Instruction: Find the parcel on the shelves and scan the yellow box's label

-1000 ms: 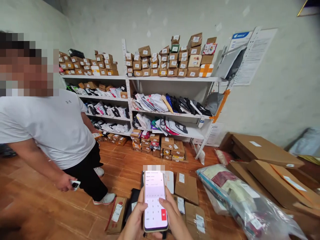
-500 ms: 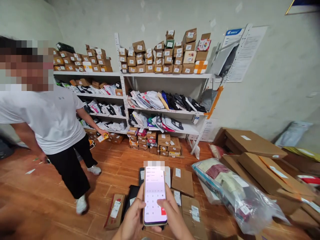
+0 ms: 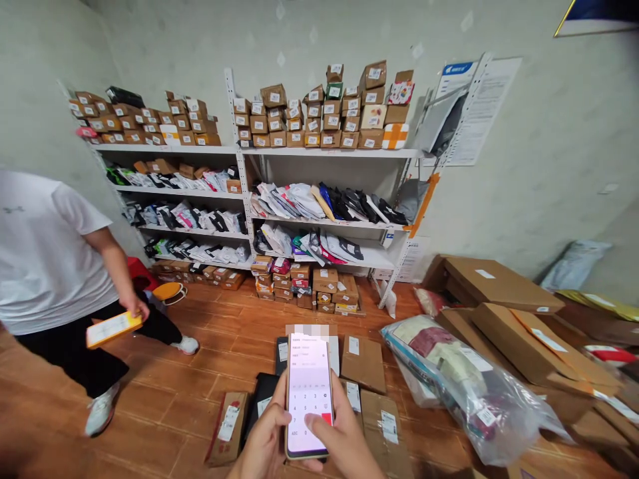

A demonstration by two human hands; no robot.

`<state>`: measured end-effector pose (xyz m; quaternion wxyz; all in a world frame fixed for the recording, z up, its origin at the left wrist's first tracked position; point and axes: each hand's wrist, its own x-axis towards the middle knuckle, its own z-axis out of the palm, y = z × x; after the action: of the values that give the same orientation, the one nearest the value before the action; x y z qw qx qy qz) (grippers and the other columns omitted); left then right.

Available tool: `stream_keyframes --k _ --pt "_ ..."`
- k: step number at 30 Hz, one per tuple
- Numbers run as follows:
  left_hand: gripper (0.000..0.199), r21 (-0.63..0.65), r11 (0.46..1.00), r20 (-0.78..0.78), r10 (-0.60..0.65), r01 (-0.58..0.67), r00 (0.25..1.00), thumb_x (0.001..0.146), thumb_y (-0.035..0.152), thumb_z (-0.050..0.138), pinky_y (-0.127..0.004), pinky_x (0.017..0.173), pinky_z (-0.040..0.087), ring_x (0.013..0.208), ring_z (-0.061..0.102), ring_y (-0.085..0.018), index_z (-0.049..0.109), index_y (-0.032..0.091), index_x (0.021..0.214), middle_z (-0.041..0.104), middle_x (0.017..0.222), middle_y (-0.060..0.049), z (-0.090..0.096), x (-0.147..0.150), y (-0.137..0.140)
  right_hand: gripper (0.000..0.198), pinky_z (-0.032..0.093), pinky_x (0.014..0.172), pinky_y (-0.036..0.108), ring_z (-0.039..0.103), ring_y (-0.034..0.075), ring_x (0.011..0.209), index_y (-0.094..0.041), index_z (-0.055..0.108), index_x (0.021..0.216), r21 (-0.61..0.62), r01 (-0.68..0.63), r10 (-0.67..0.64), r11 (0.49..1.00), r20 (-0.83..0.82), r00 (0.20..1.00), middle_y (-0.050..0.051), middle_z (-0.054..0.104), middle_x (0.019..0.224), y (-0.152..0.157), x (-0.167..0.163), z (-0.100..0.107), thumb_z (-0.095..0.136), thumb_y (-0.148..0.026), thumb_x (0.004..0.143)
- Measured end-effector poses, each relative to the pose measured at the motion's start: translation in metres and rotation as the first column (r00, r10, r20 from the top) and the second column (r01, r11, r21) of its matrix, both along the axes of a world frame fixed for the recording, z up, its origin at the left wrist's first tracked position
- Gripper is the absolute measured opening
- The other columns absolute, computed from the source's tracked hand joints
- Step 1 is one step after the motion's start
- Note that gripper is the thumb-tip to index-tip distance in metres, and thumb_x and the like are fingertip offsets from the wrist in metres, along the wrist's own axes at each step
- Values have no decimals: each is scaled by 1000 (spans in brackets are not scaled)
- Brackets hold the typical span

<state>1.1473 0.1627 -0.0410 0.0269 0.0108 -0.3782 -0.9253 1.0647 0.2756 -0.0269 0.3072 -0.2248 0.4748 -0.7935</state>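
Note:
A smartphone is held upright between my two hands, its lit screen showing a few lines of text above a number keypad. My left hand wraps the phone's left side, with the thumb along the edge. On the other side my right hand grips it too, its thumb over the lower keys. Beyond and around the phone, labelled parcels lie on the floor: a cardboard box at the back, another box at right, a narrow box at left and a black package.
White shelves along the wall carry many small boxes and bagged parcels. To the right lie a clear plastic bundle and large cartons. At left a person in a white shirt carries a yellow-and-white box.
My right thumb has shifted left and down over the keypad. The person at left has moved further left, and the box in that person's hand now shows larger. My view has shifted slightly.

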Motion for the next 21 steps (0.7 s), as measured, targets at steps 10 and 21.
stream_keyframes --k 10,21 --pt "81 30 999 -16 19 -19 1000 79 23 47 -39 75 56 105 59 -29 10 41 148 53 136 -4 -3 -4 0 68 49 73 30 64 22 87 -23 43 125 -20 -141 139 990 -79 987 4 70 104 3 -5 -3 75 -19 65" --pt "72 -44 995 49 93 -91 994 87 31 49 -34 65 58 97 63 -27 13 38 149 61 123 -9 1 -8 3 60 46 72 30 63 23 92 -25 50 125 -42 -96 95 995 -21 995 -2 72 104 6 -9 -5 59 -18 66"
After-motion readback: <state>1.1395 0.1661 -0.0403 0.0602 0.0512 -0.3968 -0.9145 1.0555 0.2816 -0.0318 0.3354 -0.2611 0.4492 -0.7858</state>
